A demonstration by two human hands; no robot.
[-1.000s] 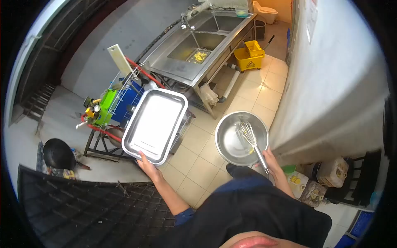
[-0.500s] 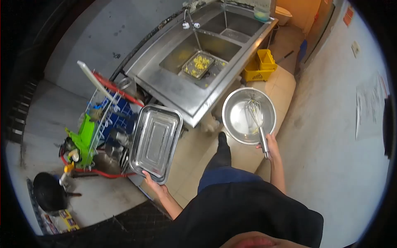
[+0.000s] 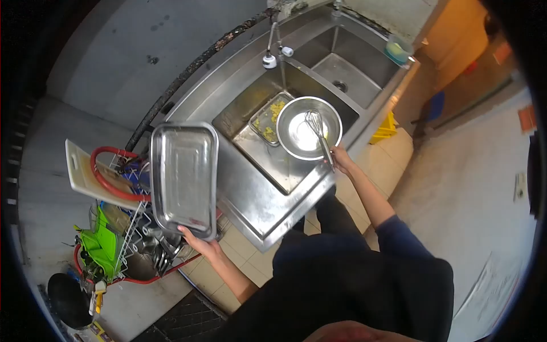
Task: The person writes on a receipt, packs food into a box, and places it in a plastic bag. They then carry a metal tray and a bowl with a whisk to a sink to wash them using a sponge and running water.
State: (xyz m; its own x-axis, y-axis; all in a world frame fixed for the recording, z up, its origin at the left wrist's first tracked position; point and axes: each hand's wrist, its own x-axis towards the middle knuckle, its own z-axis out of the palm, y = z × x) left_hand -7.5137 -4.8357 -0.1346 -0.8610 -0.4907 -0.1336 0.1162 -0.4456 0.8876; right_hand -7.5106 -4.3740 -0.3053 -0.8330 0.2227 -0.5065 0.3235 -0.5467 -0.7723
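My left hand [image 3: 200, 245] grips the lower edge of a rectangular metal tray [image 3: 185, 171], tilted up beside the sink counter. In my right hand [image 3: 341, 159] are the rim of a round steel bowl [image 3: 293, 134] and the handle of a whisk [image 3: 320, 135], whose wires rest inside the bowl. The bowl is over the near sink basin [image 3: 256, 157]. Partly behind it, a smaller metal tray [image 3: 254, 121] with yellow food scraps lies in that basin.
A faucet [image 3: 269, 60] stands behind the two basins. To the left, a dish rack [image 3: 130, 239] holds utensils, a green item and a white cutting board [image 3: 85, 171]. A black pan [image 3: 69, 299] is at lower left, a yellow bucket [image 3: 384, 130] beyond the sink.
The bowl and whisk have moved from over the floor to over the near basin. My left hand has brought the big tray left. The view is now closer to the sink.
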